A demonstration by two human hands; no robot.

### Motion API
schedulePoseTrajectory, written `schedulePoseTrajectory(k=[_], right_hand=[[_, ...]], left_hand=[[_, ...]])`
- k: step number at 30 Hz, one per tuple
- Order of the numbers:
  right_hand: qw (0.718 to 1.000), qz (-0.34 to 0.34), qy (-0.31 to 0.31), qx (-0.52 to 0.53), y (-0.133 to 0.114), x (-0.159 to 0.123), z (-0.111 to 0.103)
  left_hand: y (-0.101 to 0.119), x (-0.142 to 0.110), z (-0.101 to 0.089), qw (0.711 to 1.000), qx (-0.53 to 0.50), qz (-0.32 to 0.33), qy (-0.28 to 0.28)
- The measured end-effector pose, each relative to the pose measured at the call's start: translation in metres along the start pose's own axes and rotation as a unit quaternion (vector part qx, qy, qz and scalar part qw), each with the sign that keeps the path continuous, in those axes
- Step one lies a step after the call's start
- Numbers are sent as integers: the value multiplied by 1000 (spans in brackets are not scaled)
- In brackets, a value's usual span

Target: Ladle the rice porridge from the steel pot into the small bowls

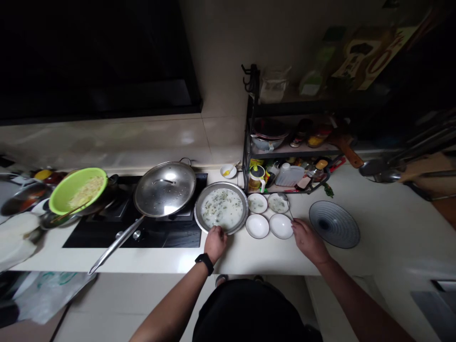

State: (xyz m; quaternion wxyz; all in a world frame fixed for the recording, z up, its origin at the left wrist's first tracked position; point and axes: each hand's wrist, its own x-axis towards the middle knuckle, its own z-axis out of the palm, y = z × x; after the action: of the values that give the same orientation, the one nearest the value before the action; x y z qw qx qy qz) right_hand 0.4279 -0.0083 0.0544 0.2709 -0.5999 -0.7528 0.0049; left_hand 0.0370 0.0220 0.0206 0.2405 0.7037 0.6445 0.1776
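A round metal basin (243, 223) holds a milky liquid with green bits floating in it. At its near rim is my left hand (215, 244), fingers closed on the edge. Two small white bowls with some of the same liquid, the back left bowl (257, 203) and the back right bowl (273, 205), stand right of the basin. In front of them are two bowls with nothing visible inside, the front left bowl (257, 226) and the front right bowl (281, 226). My right hand (307, 240) grips a spoon (289, 207) by its handle, its head at the back right bowl.
A lidded pan (166, 187) sits on the black stove (142, 237), its long handle jutting over the counter edge. Farther left stands a green colander (59, 197) with shredded food. A grey ridged bowl (335, 224) lies at right. Behind is a rack (295, 154) of bottles and jars.
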Motion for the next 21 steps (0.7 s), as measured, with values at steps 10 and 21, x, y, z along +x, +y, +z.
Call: schedulePoseTrajectory(k=[10, 21], right_hand=[[994, -1, 39, 106, -51, 16, -4], [972, -7, -88, 216, -126, 78, 74]], left_hand=[[3, -1, -3, 1000, -8, -8, -6], [4, -1, -4, 1000, -19, -10, -12]])
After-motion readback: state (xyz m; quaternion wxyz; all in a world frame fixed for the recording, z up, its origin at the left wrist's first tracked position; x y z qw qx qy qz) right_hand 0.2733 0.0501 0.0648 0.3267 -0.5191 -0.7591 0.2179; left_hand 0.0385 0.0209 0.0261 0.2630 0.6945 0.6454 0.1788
